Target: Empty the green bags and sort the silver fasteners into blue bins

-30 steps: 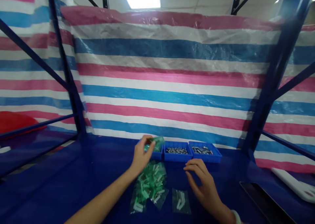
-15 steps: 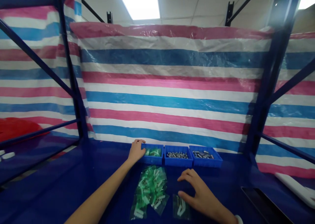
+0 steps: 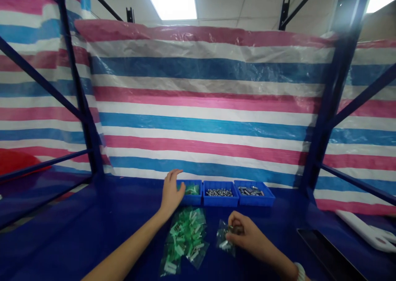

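My left hand (image 3: pixel 171 193) is at the left end of the left blue bin (image 3: pixel 192 200), its thumb and fingers apart and nothing seen in them. Green bits lie in that bin, partly hidden by the hand. My right hand (image 3: pixel 246 235) pinches the upper edge of a small clear plastic bag (image 3: pixel 225 240) with white and metal pieces inside. Left of it, a pile of clear bags with green and white pieces (image 3: pixel 187 233) lies on the blue surface (image 3: pixel 136 215).
A blue bin of small metal parts (image 3: pixel 220 202) stands in the middle of the row, and a blue bin of longer metal pieces (image 3: pixel 256 200) at its right. A dark phone (image 3: pixel 331 254) and a white object (image 3: pixel 361 229) lie far right. Blue rack posts (image 3: pixel 328 108) rise on both sides.
My right hand has closed on the edge of the small clear bag, which is now lifted and tilted. My left hand has opened a little wider beside the left bin. The view has shifted slightly.
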The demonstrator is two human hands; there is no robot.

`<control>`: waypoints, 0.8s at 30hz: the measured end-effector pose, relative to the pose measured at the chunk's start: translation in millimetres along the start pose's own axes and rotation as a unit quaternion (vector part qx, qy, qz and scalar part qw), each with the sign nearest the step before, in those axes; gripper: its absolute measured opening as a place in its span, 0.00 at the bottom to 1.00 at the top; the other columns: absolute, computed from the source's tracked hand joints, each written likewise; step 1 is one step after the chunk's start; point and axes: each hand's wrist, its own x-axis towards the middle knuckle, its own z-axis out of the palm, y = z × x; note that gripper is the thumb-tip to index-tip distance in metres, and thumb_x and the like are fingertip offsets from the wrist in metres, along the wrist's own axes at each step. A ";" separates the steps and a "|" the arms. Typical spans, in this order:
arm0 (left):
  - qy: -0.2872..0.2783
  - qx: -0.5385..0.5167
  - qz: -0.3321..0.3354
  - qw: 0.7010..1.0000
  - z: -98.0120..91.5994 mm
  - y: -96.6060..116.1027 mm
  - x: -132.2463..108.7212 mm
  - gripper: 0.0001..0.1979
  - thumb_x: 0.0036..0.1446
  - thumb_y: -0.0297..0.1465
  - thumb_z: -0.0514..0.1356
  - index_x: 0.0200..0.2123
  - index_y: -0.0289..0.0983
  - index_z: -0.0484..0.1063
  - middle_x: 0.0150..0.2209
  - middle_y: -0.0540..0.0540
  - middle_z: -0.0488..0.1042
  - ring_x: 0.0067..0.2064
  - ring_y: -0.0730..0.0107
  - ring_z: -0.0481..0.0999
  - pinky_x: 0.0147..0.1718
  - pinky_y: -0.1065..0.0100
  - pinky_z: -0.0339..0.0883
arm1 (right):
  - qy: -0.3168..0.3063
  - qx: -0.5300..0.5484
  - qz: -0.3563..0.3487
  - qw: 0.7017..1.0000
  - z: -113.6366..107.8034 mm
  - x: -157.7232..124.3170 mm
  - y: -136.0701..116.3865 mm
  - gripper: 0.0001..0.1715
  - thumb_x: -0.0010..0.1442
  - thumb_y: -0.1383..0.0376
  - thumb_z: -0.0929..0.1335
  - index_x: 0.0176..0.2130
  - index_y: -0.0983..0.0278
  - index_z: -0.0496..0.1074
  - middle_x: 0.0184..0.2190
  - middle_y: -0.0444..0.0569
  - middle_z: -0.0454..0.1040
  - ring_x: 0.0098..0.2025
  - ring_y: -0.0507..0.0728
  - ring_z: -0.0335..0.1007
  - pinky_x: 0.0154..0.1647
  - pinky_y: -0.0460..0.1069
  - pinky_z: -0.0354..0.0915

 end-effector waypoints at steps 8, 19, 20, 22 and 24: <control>-0.283 -0.300 -0.120 0.903 35.9 70.4 -86.6 0.14 0.49 0.37 0.64 0.36 0.36 0.67 0.28 0.51 0.70 0.25 0.73 0.72 0.26 0.70 0.67 | 0.058 0.150 0.006 0.987 -0.5 2.1 -7.8 0.23 0.47 0.57 0.76 0.37 0.65 0.69 0.26 0.43 0.71 0.24 0.49 0.65 0.23 0.43 0.58; -0.246 -0.266 -0.059 0.930 23.0 72.7 -92.0 0.05 0.53 0.27 0.58 0.33 0.38 0.62 0.26 0.52 0.70 0.27 0.70 0.73 0.26 0.70 0.66 | 0.049 0.109 -0.016 0.993 6.6 -0.2 -5.1 0.13 0.50 0.62 0.75 0.32 0.66 0.71 0.25 0.43 0.71 0.25 0.49 0.65 0.25 0.44 0.61; -0.218 -0.231 0.008 0.948 20.8 72.9 -92.7 0.05 0.54 0.25 0.57 0.33 0.38 0.63 0.29 0.49 0.71 0.31 0.68 0.74 0.28 0.68 0.68 | 0.061 0.081 -0.039 0.994 6.7 -0.8 -6.2 0.10 0.51 0.64 0.74 0.32 0.66 0.71 0.26 0.44 0.71 0.27 0.51 0.66 0.27 0.45 0.62; -0.161 -0.160 0.181 0.957 15.1 72.8 -92.3 0.07 0.54 0.20 0.55 0.33 0.37 0.65 0.36 0.45 0.73 0.39 0.65 0.74 0.35 0.65 0.69 | 0.096 0.006 -0.115 0.989 7.1 -3.1 -10.1 0.04 0.53 0.69 0.71 0.31 0.64 0.71 0.29 0.46 0.72 0.31 0.53 0.68 0.31 0.46 0.64; -0.112 -0.096 0.353 0.924 8.7 72.5 -89.9 0.09 0.55 0.17 0.54 0.33 0.37 0.67 0.39 0.44 0.75 0.43 0.63 0.72 0.40 0.61 0.69 | 0.134 -0.089 -0.223 0.961 6.9 -6.5 -15.1 0.06 0.55 0.74 0.68 0.31 0.63 0.71 0.32 0.47 0.71 0.34 0.54 0.69 0.34 0.48 0.64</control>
